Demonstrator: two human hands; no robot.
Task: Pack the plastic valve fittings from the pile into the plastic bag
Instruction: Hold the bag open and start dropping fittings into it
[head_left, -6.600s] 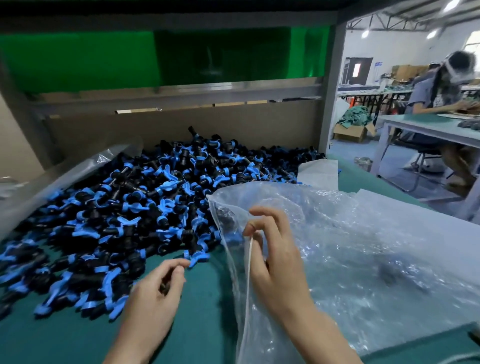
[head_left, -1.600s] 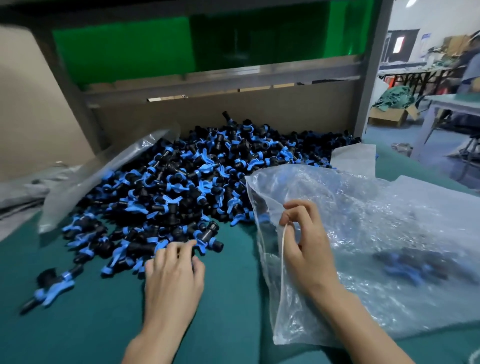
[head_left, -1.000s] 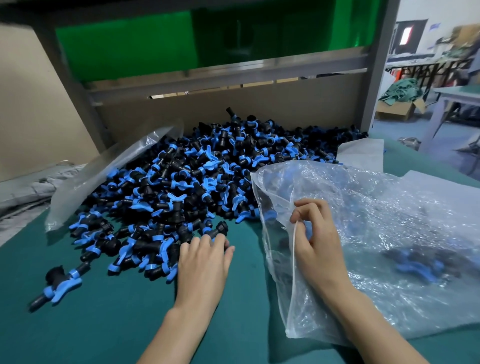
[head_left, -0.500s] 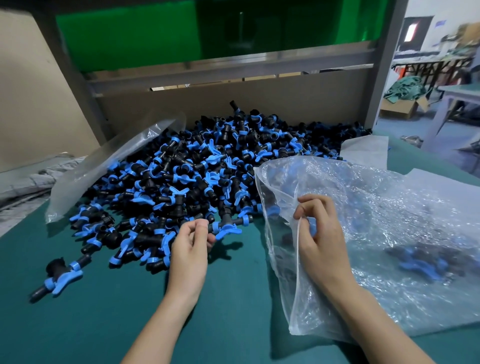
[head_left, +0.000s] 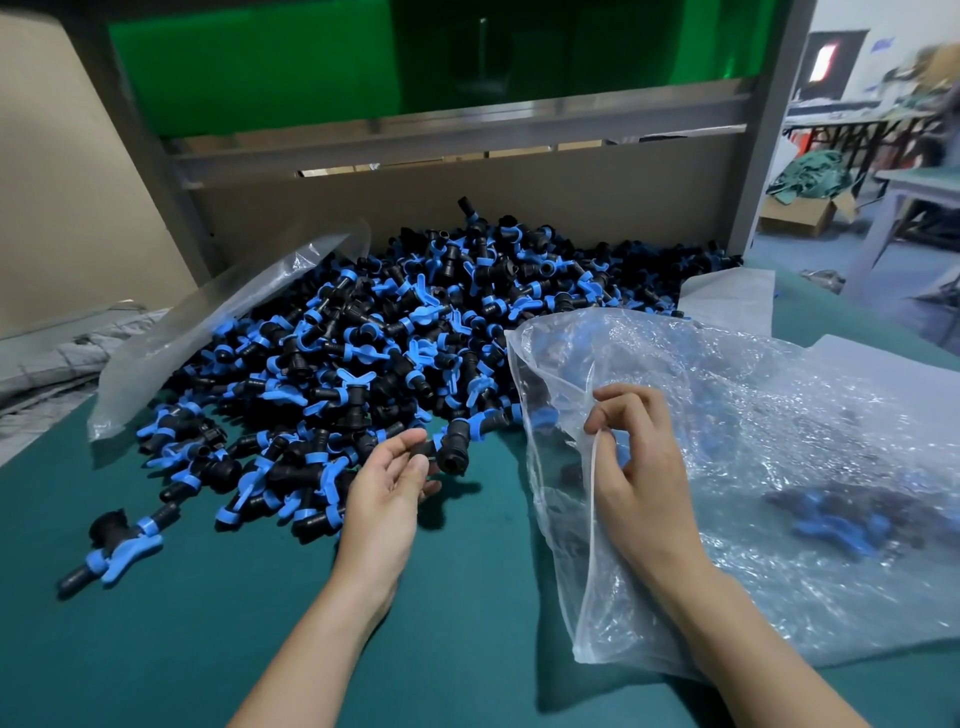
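Note:
A big pile of black valve fittings with blue handles (head_left: 415, 332) covers the green table at centre left. My left hand (head_left: 387, 483) grips one black and blue fitting (head_left: 457, 447) just off the pile's near edge, a short way left of the bag's mouth. My right hand (head_left: 631, 467) pinches the rim of the clear plastic bag (head_left: 779, 415) and holds its mouth up, facing the pile. A few fittings (head_left: 841, 514) lie inside the bag at the right.
One stray fitting (head_left: 111, 545) lies alone at the left on the green table (head_left: 208, 623). A clear plastic sheet (head_left: 208, 322) leans on the pile's left side. A cardboard back wall (head_left: 519, 202) and metal frame stand behind. White sheets (head_left: 727, 301) lie behind the bag.
My left hand picked one fitting out of the pile's near edge and carried it right, toward the bag's mouth. My right hand kept its hold on the bag's rim.

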